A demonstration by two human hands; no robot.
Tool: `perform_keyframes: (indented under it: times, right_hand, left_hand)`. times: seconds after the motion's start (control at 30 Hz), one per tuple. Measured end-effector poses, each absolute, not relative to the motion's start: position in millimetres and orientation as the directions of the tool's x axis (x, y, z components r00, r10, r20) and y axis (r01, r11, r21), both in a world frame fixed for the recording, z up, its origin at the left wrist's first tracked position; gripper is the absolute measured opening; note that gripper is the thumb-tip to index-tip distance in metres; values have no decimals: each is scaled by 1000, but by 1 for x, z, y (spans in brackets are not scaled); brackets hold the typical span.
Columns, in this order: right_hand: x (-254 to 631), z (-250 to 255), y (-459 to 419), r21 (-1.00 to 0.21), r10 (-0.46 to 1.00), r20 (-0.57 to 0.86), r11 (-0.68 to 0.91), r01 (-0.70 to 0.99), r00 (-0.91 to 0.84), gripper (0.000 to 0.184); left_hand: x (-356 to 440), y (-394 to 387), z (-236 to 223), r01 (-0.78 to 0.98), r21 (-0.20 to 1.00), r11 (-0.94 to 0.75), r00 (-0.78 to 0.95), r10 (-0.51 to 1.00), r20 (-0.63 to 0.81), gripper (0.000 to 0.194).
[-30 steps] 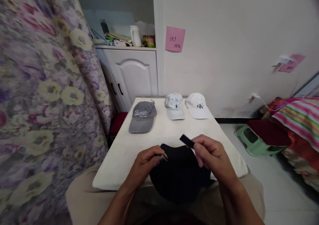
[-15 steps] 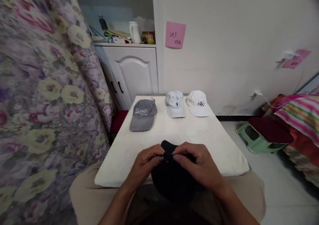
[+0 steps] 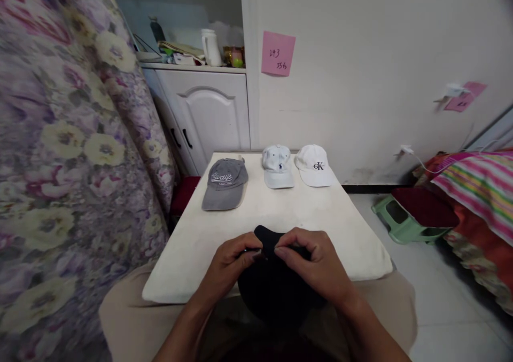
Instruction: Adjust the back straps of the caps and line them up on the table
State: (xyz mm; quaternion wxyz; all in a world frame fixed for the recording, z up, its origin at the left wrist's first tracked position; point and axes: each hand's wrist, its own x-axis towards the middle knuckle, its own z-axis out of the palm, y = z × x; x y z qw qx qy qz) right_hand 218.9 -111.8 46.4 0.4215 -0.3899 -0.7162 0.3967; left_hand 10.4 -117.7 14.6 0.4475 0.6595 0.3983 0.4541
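A black cap [image 3: 276, 292] is held over my lap at the near edge of the table. My left hand [image 3: 232, 263] is closed in a pinch on one side of the cap's back strap, where a small metal-looking buckle partly shows at the fingertips. Close beside it, my right hand [image 3: 315, 263] pinches the other strap end, its tip hidden between thumb and finger. The fingertips of both hands nearly meet. Whether the strap runs through the buckle, I cannot tell.
On the cream-covered table [image 3: 192, 260] sit a grey cap [image 3: 225, 185], a pale blue cap [image 3: 278, 167] and a white cap [image 3: 313, 165]. A floral curtain [image 3: 72, 164] hangs at left. A green stool [image 3: 401, 218] with a dark red top stands on the right.
My right hand has moved left and down with the strap end, which stuck out a second ago, to my left fingertips. My left hand keeps its pinch.
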Motion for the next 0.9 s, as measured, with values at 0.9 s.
perform_keyframes:
  times: [0.9]
  right_hand:
    - [225, 43, -110, -916, 903, 259, 342, 209, -343, 9]
  left_hand:
    - [14, -113, 8, 75, 969, -234, 261, 943, 207, 9]
